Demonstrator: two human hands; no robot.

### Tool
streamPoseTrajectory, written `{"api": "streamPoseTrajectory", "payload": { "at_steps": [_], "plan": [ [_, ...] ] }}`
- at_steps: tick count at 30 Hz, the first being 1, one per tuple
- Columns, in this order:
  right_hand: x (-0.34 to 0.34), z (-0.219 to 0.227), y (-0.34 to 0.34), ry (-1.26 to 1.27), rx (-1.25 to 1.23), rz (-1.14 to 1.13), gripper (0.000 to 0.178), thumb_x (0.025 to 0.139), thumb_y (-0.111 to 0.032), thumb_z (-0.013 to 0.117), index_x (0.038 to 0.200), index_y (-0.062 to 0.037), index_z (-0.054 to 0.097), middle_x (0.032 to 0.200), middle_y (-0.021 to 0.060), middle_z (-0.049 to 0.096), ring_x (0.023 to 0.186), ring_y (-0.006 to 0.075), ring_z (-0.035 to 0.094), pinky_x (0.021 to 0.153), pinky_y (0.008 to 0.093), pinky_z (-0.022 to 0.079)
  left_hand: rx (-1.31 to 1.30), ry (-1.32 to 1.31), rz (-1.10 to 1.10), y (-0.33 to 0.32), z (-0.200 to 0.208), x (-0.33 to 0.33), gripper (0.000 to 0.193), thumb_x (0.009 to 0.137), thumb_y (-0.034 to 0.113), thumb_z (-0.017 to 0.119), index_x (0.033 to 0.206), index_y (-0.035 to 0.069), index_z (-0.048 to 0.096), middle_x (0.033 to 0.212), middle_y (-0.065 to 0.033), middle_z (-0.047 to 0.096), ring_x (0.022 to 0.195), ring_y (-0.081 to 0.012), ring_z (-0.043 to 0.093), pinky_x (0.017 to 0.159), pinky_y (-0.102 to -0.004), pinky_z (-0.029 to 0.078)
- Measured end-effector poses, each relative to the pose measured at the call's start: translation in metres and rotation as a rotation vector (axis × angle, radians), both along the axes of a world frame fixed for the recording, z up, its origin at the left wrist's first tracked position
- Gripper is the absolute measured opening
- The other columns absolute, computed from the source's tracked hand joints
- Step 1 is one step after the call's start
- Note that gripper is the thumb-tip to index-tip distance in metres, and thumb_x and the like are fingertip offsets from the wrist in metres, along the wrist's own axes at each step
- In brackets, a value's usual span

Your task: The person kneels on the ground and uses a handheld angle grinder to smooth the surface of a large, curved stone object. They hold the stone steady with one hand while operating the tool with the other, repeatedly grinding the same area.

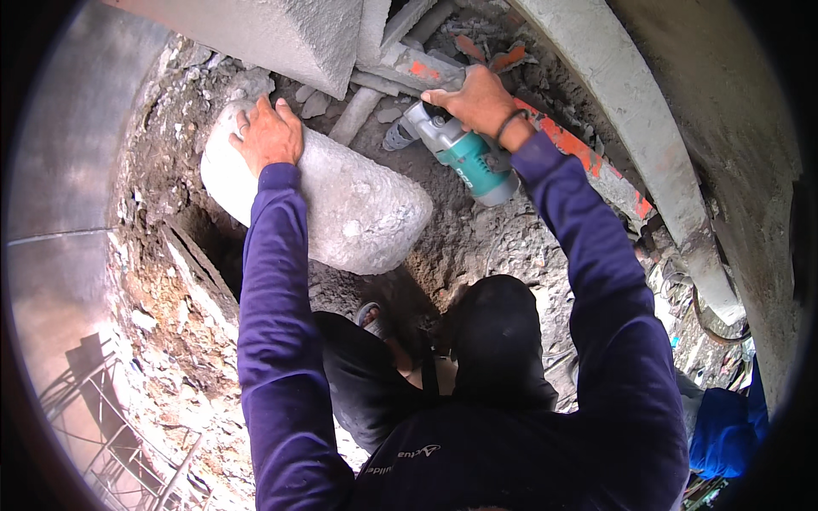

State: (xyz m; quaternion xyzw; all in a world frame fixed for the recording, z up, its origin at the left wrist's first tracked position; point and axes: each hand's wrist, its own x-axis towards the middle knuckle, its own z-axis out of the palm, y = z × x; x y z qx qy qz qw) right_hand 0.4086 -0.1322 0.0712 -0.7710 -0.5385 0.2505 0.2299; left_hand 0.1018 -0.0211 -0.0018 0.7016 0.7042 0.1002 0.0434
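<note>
My left hand (271,136) lies on the upper end of a thick, rounded concrete cylinder (362,209), its fingers spread over the rough pale surface. The cylinder lies tilted on the broken ground in front of me. To its right, my right hand (481,100) is closed on the upper end of a power tool (477,163) with a teal body and silver metal head. A grey ribbed part (398,136) sticks out on the tool's left side. The exact grip is partly hidden behind the back of my hand.
A concrete block (281,34) juts in at the top. An orange-stained beam (588,157) slants down at the right, beside a curved concrete edge (635,111). A flat slab (200,260) stands by a dark hole at the left. Blue cloth (724,430) shows at lower right.
</note>
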Motion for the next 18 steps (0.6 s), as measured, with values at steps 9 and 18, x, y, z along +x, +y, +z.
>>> {"api": "streamPoseTrajectory", "payload": {
  "at_steps": [9, 18],
  "plan": [
    [-0.033, -0.029, 0.039, -0.099, 0.073, 0.196, 0.064, 0.081, -0.052, 0.084, 0.078, 0.0107, 0.072, 0.076, 0.0276, 0.072, 0.073, 0.0359, 0.075, 0.072, 0.0455, 0.06, 0.042, 0.039, 0.033, 0.001, 0.0, -0.02, 0.056, 0.107, 0.045, 0.04, 0.152, 0.014, 0.051, 0.153, -0.0132, 0.056, 0.153, -0.0376, 0.035, 0.125, -0.0629, 0.02],
    [-0.087, 0.003, 0.084, 0.03, -0.093, 0.353, 0.049, 0.086, -0.04, 0.082, 0.081, 0.0073, 0.073, 0.07, 0.0213, 0.072, 0.066, 0.03, 0.075, 0.068, 0.0432, 0.06, 0.038, 0.05, 0.015, 0.002, -0.001, -0.019, 0.055, 0.107, 0.045, 0.04, 0.153, 0.016, 0.051, 0.152, -0.0141, 0.056, 0.152, -0.0379, 0.036, 0.124, -0.0619, 0.022]
  ]
}}
